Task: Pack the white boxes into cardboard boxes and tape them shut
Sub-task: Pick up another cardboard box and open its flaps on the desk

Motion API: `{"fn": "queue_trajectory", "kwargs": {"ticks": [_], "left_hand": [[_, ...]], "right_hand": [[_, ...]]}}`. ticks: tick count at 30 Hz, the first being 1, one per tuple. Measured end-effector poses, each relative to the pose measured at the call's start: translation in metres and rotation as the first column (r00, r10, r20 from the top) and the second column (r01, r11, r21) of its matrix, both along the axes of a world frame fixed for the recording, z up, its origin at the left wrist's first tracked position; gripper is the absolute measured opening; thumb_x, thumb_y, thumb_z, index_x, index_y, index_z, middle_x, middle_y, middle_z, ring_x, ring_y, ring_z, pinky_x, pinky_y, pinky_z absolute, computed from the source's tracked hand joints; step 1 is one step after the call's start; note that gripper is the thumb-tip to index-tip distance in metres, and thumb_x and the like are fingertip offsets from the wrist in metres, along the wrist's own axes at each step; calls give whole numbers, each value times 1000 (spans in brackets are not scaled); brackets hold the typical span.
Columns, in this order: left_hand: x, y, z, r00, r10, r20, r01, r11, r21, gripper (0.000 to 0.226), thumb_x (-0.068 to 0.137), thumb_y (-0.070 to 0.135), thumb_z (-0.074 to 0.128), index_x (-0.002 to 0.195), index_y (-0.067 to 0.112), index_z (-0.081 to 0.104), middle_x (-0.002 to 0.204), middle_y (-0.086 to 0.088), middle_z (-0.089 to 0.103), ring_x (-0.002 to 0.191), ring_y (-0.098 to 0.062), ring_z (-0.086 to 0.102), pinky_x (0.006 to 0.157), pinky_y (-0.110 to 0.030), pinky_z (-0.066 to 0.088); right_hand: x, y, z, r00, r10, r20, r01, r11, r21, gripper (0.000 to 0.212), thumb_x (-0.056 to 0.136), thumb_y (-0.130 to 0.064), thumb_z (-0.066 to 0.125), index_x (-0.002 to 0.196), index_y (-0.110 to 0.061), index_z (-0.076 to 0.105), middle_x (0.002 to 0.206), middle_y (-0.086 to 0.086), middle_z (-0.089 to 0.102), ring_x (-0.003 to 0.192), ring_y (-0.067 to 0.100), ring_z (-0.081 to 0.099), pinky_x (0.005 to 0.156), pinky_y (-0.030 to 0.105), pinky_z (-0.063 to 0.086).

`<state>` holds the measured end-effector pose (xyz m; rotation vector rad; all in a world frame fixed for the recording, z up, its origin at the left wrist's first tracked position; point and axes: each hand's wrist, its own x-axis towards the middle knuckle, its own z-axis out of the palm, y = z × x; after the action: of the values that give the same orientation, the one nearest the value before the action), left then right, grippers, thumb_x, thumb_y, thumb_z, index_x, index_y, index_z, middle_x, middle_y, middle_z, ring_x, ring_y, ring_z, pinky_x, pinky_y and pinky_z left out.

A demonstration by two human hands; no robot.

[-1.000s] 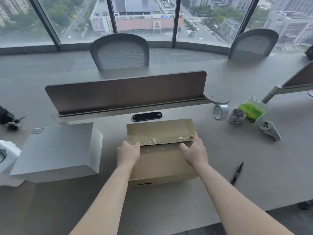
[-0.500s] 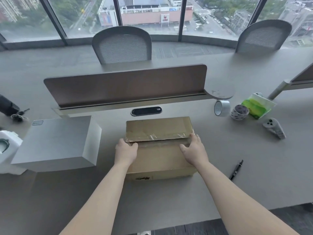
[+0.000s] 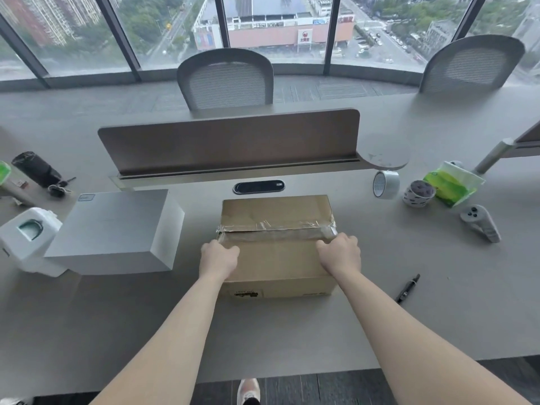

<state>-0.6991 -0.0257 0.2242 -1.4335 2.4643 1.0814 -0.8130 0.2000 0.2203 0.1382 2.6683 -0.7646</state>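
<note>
A brown cardboard box (image 3: 276, 210) lies on the grey desk in front of me, its top flaps closed and a strip of clear tape (image 3: 277, 229) running along the seam. My left hand (image 3: 219, 257) sits at the left end of the seam, fingers curled over the box's left edge. My right hand (image 3: 340, 252) sits at the right end, fingers curled at the tape's crumpled end. A large white box (image 3: 117, 226) stands on the desk to the left, apart from both hands.
A clear tape roll (image 3: 385, 184), a patterned tape roll (image 3: 419, 192), a green packet (image 3: 451, 182) and a grey controller (image 3: 480, 223) lie at the right. A black pen (image 3: 407, 287) lies nearer me. A brown divider (image 3: 230, 141) stands behind the box. A white foam piece (image 3: 26, 238) sits far left.
The far flap has come down level with the near one. Both hands stay at the ends of the seam, and my view has tilted downward a little.
</note>
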Motion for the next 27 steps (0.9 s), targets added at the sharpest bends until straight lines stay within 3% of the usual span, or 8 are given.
{"fn": "queue_trajectory", "kwargs": {"ticks": [7,10,15,19,25,27], "left_hand": [[12,7,16,973,94,-211,-95,995,4,35,88,29,55,116,7,56,115,-11,57,88,-27,58,66,-32,45],[19,12,34,966,121,-230,-127,992,-12,40,94,33,53,126,11,47,113,-6,58,89,-24,58,64,-31,42],[35,17,59,991,67,-116,-77,993,-88,35,97,46,44,106,13,53,98,-4,61,86,-24,57,64,-31,38],[46,22,67,999,50,-14,-51,990,-131,33,95,38,39,84,10,54,85,-7,59,75,-25,55,62,-31,39],[63,34,55,988,-11,152,28,994,-110,28,89,27,47,89,8,67,91,-7,69,85,-30,61,75,-32,48],[65,43,48,982,-55,182,72,993,-93,21,89,24,47,83,8,60,84,-6,63,78,-28,57,67,-29,43]], "right_hand": [[-4,11,16,998,-63,-9,61,987,-147,48,93,-37,53,122,1,47,124,17,52,108,35,55,83,38,44],[-2,16,32,995,-97,-30,90,977,-192,46,97,-40,47,116,1,50,114,15,60,92,30,53,72,34,38],[7,29,57,995,-85,-44,73,972,-225,53,100,-54,36,97,-5,57,94,6,56,87,28,50,73,35,36],[20,38,68,999,34,-7,-35,991,-131,43,98,-47,41,78,-10,53,76,2,56,75,26,53,65,33,39],[38,44,62,986,141,93,-143,990,15,27,92,-34,45,92,-12,59,78,0,58,78,26,57,65,29,39],[42,44,56,983,153,106,-156,988,21,26,93,-33,45,91,-11,58,79,1,58,80,27,58,64,28,39]]}}
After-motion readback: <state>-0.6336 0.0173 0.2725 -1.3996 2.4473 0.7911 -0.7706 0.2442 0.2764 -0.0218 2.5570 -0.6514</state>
